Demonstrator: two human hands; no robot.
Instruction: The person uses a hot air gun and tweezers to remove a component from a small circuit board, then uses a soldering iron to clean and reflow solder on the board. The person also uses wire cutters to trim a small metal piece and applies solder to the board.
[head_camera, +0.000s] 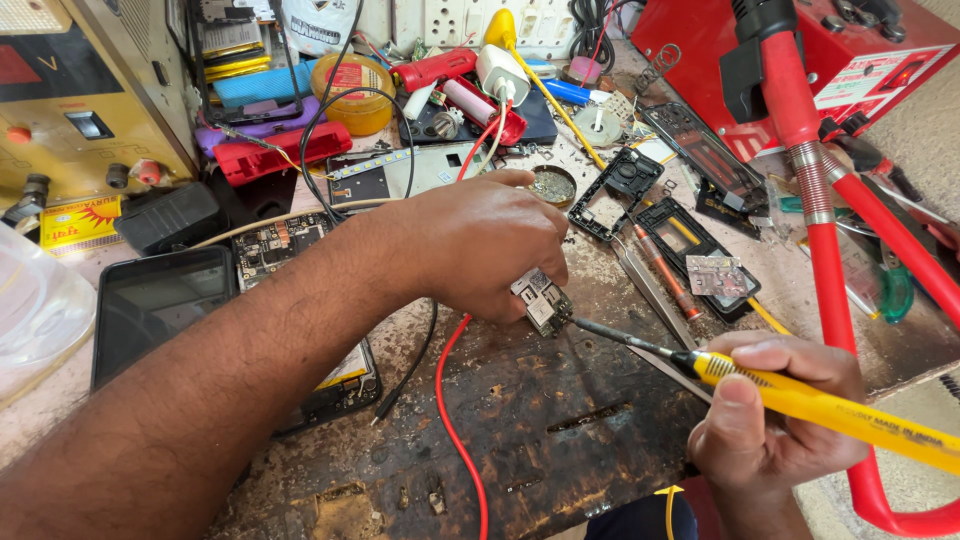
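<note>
I am pinning a small circuit board (541, 300) to the worktop (560, 440) with my left hand (480, 245), fingers curled over it so that only its near end is showing. My right hand (770, 420) is gripping a yellow soldering iron (800, 400) like a pen, thumb on top, and its dark tip (600, 331) is touching the board's exposed right edge.

To do this well, I judge that I should be keeping the board flat and still under my left fingers, keeping those fingers back from the hot tip, and resting my right wrist near the worktop's front edge so the tip is not wandering off the joint. A light, brief touch should serve better than pressing.

The board is lying about the middle of the worktop, under my left hand and well to the left of my right hand, with the iron's shaft bridging the two. A red wire (455, 400) is running from beside the board toward the front edge. Tweezers (645, 285) are lying just right of the board, and beyond them two black phone frames (690, 245). A dark phone (155, 305) is sitting toward the left edge, beside my forearm.
</note>
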